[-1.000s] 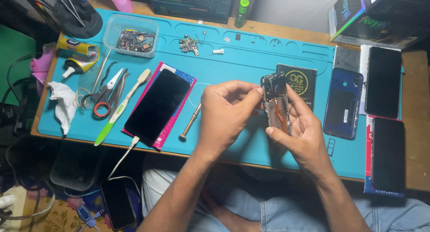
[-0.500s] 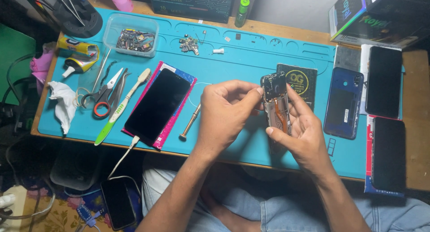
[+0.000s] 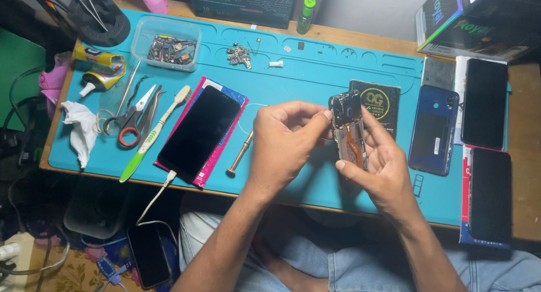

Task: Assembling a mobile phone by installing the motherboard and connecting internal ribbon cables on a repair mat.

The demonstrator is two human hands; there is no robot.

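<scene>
An opened phone body, its circuit board and an orange strip showing, is held upright above the blue work mat. My right hand cradles it from the right and below. My left hand pinches at its upper left edge with thumb and forefinger. A small screwdriver with a brass-coloured handle lies on the mat just left of my left hand. A black phone screen on a pink sleeve lies further left, with a white cable plugged into its lower end.
Scissors, tweezers and a green toothbrush lie at the mat's left. A clear tub of small parts stands at the back. A blue back cover and two dark phones lie to the right. Another phone rests below the table.
</scene>
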